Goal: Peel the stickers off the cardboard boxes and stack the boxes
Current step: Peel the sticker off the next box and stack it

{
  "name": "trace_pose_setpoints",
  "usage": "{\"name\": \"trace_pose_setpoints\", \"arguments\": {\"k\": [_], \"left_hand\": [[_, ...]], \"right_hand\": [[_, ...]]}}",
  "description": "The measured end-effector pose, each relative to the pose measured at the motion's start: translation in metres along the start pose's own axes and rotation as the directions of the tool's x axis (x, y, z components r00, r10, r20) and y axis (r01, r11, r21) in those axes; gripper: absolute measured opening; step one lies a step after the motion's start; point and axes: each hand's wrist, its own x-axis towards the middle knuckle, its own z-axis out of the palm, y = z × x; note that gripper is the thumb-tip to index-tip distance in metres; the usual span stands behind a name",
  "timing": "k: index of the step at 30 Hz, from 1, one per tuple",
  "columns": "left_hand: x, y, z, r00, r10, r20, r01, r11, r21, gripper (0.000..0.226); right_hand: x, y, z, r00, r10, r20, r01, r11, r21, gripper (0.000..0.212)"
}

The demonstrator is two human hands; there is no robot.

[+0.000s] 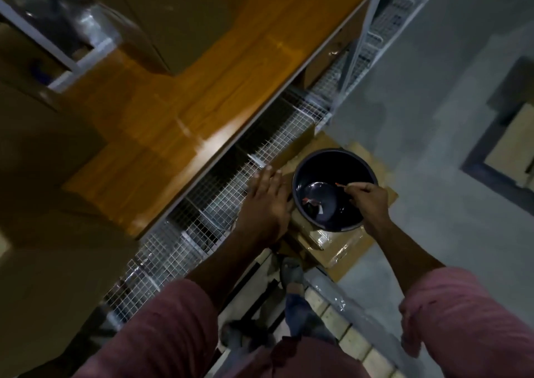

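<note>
A black bucket (335, 162) stands on flattened cardboard (341, 250) on the floor beside the table. Scraps of peeled sticker (312, 202) lie at its bottom. My right hand (368, 201) hovers over the bucket's right rim, fingers pinched on a small sticker piece (340, 185) with a red edge. My left hand (267, 204) hangs flat with fingers apart, left of the bucket, in front of the wire mesh. Cardboard boxes (185, 16) stand on the wooden table (179, 117), blurred by motion.
A wire-mesh shelf (219, 201) runs under the table edge. More cardboard boxes (43, 233) fill the left side. Grey concrete floor (419, 117) lies to the right. My feet (291, 270) stand near a tape-wrapped pallet (332, 314) below.
</note>
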Motion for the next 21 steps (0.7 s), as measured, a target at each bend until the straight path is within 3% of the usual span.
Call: {"name": "trace_pose_setpoints", "arguments": {"k": [6, 15, 21], "left_hand": [[0.015, -0.004, 0.006, 0.990, -0.033, 0.134, 0.026, 0.998, 0.059, 0.065], [0.021, -0.011, 0.015, 0.976, -0.066, 0.208, 0.050, 0.996, 0.080, 0.064], [0.015, -0.010, 0.012, 0.956, -0.101, 0.274, 0.076, 0.992, 0.100, 0.081]], "right_hand": [[0.020, 0.006, 0.007, 0.999, 0.043, 0.027, -0.041, 0.997, -0.063, 0.017], [0.031, 0.020, 0.009, 0.999, 0.038, 0.036, -0.035, 0.997, -0.073, 0.022], [0.033, 0.021, 0.009, 0.998, 0.065, 0.011, -0.064, 0.995, -0.078, 0.025]]}}
